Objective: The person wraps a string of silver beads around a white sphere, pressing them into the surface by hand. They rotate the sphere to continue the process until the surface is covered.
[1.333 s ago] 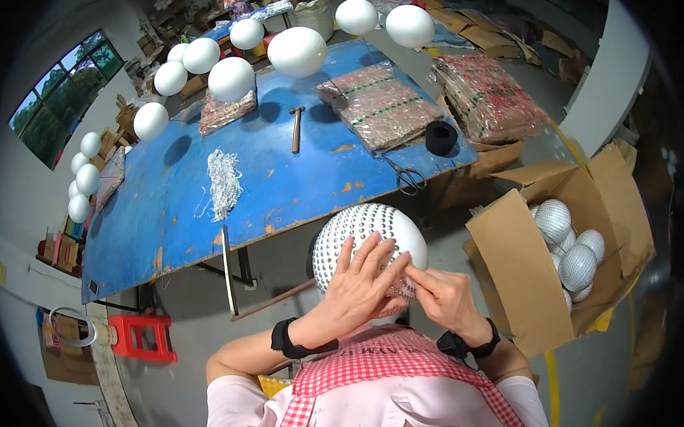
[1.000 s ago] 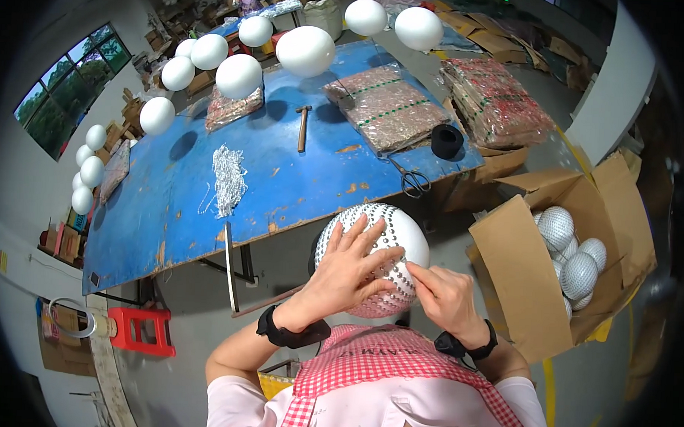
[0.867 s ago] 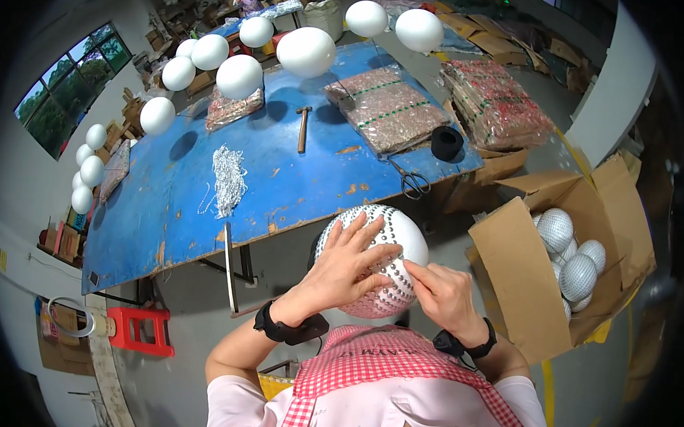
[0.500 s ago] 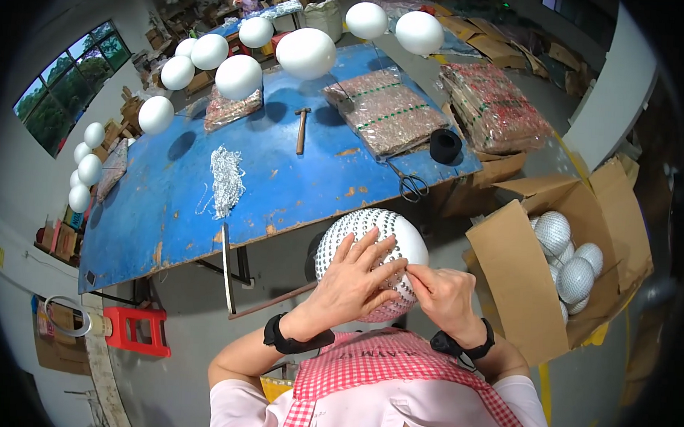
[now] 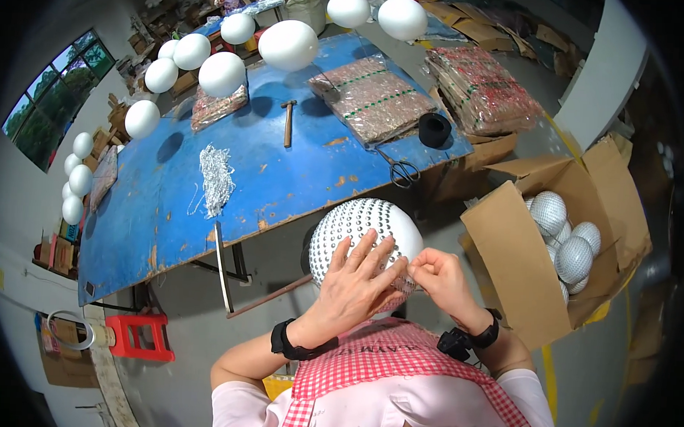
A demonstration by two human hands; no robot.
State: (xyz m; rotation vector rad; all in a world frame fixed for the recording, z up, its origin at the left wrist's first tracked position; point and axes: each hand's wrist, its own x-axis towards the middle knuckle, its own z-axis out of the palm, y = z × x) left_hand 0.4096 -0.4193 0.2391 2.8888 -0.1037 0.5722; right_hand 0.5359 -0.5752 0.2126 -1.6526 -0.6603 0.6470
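Observation:
A white ball [image 5: 408,229] is in front of me, most of its visible side covered in rows of small silvery beads. Flat on the beaded part lies my left hand [image 5: 357,278], its fingers spread and holding nothing. My right hand [image 5: 441,281] is closed in a pinch against the ball's right side, near the border of beads and bare white. Whatever sits between its fingertips is too small to make out. The ball's underside is hidden by my hands and the checked apron [image 5: 367,350].
A blue table [image 5: 268,181] ahead bears a bundle of silvery bead strings [image 5: 216,180], a hammer [image 5: 288,125], scissors [image 5: 402,170], a black spool [image 5: 434,131] and wrapped packs [image 5: 372,98]. White balls [image 5: 287,46] stand above it. At right, a carton [image 5: 517,268] holds beaded balls [image 5: 574,259]; a red stool [image 5: 142,336] is at left.
The whole view has shifted slightly, with the table's things now further left. My right hand's pinch has turned a little at the ball's side; my left hand stays spread on the beads.

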